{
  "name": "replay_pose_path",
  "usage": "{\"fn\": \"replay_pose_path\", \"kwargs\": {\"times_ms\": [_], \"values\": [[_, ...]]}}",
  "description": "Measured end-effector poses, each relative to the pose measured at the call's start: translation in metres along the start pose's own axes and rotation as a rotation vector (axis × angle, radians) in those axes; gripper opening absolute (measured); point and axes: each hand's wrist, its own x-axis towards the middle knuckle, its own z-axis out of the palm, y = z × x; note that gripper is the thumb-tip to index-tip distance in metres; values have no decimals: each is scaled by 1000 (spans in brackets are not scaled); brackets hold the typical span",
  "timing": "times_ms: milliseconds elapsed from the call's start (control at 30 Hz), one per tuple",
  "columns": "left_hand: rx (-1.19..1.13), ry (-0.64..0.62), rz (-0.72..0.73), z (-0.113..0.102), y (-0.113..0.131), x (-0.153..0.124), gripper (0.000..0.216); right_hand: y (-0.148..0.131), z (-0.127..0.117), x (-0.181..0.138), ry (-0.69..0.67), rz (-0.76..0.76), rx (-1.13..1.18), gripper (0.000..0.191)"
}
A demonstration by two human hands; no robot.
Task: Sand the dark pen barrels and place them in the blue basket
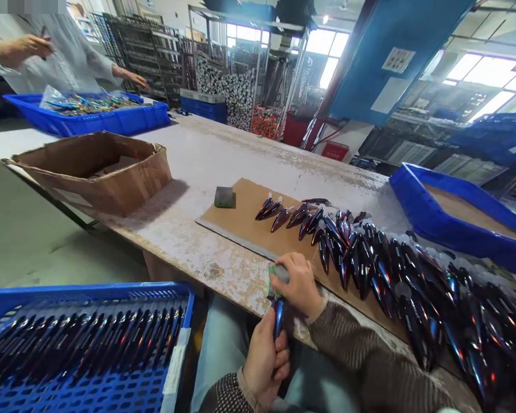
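Observation:
My left hand (264,358) is closed around a dark, shiny fishing lure (279,316) with blue and purple glints, held over my lap at the table's edge. My right hand (299,282) grips a small grey-and-green sanding block (280,273), which is at the lure's upper end; exactly where they touch is hidden. Beyond my hands, a brown cardboard sheet (249,221) bears many similar lures (363,258) with clear lips, heaped toward the right. A second grey block (224,197) with a green lower edge lies on the sheet's far left corner.
At lower left, a blue crate (189,304) holds a row of lures. An open cardboard box (141,183) stands on the table (197,155). A blue tray (412,195) sits at right. Far left, a co-worker's hands (131,76) are near another blue tray (115,124).

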Motion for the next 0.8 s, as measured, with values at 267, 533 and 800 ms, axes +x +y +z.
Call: {"fn": "replay_pose_path", "kwargs": {"times_ms": [267,533,800], "values": [[11,-1,7,0,2,1,69,-4,-1,-1,-21,-39,-20,23],[225,38,-3,-2,12,2,55,9,-3,9,67,-6,-154,21],[204,19,-16,4,22,2,41,-9,-20,-28,204,-1,-13,21]]}}
